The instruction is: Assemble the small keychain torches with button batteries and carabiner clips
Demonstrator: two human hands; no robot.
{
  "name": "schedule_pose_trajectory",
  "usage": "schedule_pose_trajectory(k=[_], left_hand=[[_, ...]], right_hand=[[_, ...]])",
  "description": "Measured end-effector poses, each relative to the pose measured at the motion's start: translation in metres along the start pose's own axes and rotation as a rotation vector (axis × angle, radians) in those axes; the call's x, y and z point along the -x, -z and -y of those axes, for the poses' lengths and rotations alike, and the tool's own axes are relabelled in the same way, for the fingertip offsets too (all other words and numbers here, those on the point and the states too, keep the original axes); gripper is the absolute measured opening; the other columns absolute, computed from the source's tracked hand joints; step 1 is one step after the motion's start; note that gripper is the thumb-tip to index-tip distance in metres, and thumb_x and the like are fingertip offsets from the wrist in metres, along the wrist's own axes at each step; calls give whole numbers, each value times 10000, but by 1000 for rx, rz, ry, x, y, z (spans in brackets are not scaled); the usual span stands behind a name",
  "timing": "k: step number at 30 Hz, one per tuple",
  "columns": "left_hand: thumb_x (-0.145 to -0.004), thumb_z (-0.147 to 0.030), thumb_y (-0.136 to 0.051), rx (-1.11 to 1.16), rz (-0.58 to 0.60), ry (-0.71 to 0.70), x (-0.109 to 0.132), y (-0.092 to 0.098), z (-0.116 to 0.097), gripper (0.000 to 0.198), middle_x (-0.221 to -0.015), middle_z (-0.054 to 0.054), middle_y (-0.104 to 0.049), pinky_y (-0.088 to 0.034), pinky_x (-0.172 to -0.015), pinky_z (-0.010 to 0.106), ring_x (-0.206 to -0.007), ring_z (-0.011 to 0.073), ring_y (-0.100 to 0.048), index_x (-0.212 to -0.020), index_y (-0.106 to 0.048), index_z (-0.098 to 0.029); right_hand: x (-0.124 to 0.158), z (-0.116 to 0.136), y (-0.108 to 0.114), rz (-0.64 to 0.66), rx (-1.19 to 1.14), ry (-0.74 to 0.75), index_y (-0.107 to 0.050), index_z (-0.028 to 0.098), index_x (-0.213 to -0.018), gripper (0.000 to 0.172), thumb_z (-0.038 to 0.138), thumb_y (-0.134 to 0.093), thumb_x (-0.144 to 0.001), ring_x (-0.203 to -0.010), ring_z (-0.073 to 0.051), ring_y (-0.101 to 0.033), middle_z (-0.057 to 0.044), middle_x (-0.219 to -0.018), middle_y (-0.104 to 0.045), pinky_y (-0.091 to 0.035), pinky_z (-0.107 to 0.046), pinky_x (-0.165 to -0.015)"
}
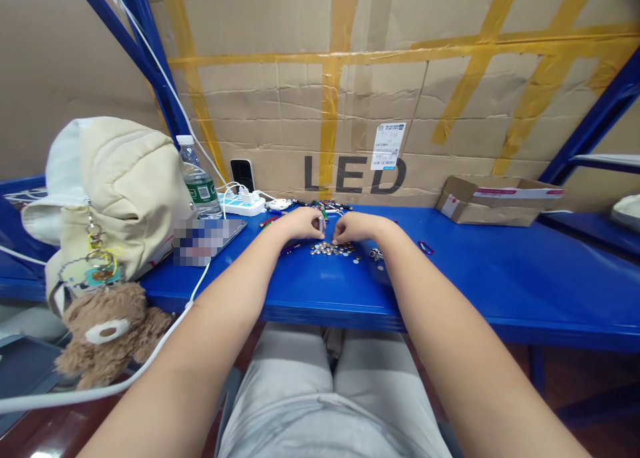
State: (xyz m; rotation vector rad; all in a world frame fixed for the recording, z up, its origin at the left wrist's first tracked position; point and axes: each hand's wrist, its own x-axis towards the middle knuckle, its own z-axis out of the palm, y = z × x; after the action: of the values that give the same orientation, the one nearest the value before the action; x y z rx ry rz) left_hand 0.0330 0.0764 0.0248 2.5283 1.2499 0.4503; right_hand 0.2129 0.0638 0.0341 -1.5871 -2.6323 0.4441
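My left hand [303, 223] and my right hand [354, 228] meet over the blue table [500, 278], both with fingers curled in a pinch. A small silvery piece shows between the left fingers, too small to name. Just below the hands lies a pile of small round metal parts [332, 249], with a few more loose ones [376, 255] to its right. Behind the hands sits a heap of small coloured pen-like items [325, 207].
A cream bag [115, 185] with a teddy bear charm [105, 331] stands at the left, beside a water bottle [199, 181], a white power strip [243, 203] and a phone [243, 174]. An open cardboard box [493, 201] sits at right. A cardboard wall marked LED backs the table.
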Motion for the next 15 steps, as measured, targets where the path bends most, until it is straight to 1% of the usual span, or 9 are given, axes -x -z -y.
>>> schedule_pose_trajectory(k=[2,4,7,9,12,15], left_hand=[[-619,-270,-675,-3,3,-15,-1,-1,0,168,-716,13,-677,-428,-601,242,-676,164,-610,-764,-664,-186],[-628,-276,-669,-4,11,-26,-2,-2,0,164,-718,12,-675,-423,-608,243,-683,164,-607,-765,-672,-186],[-647,-289,-652,7,35,-14,-2,-3,1,165,-717,10,-672,-415,-608,250,-671,164,-597,-775,-681,-189],[-656,-301,-645,-1,44,-7,-3,-3,1,167,-703,8,-669,-408,-602,254,-645,159,-582,-774,-685,-191],[-673,-306,-632,-26,56,-12,-3,-3,1,168,-689,5,-661,-399,-599,250,-624,147,-566,-783,-686,-191],[-683,-320,-631,-35,78,3,-4,-2,0,193,-712,10,-659,-394,-607,248,-640,144,-565,-805,-679,-178]], right_hand=[[0,-2,0,-7,-3,0,-701,216,-708,127,331,-696,-655,-730,-182,-596,-25,-800,-692,-402,-264,-607],[1,-3,1,-3,-9,-1,-711,222,-738,105,288,-690,-659,-757,-185,-601,-20,-828,-697,-408,-265,-630],[4,-1,4,21,-16,-13,-719,234,-762,118,211,-685,-652,-777,-182,-608,-6,-837,-698,-415,-261,-661],[7,2,6,24,-18,-28,-721,231,-751,124,193,-701,-634,-758,-179,-611,-5,-816,-695,-418,-259,-659],[11,7,8,29,5,-43,-722,219,-762,133,205,-715,-630,-752,-180,-610,-14,-826,-692,-421,-255,-653],[11,9,8,48,70,-53,-718,208,-827,165,273,-684,-679,-787,-184,-607,-27,-883,-690,-423,-252,-657]])
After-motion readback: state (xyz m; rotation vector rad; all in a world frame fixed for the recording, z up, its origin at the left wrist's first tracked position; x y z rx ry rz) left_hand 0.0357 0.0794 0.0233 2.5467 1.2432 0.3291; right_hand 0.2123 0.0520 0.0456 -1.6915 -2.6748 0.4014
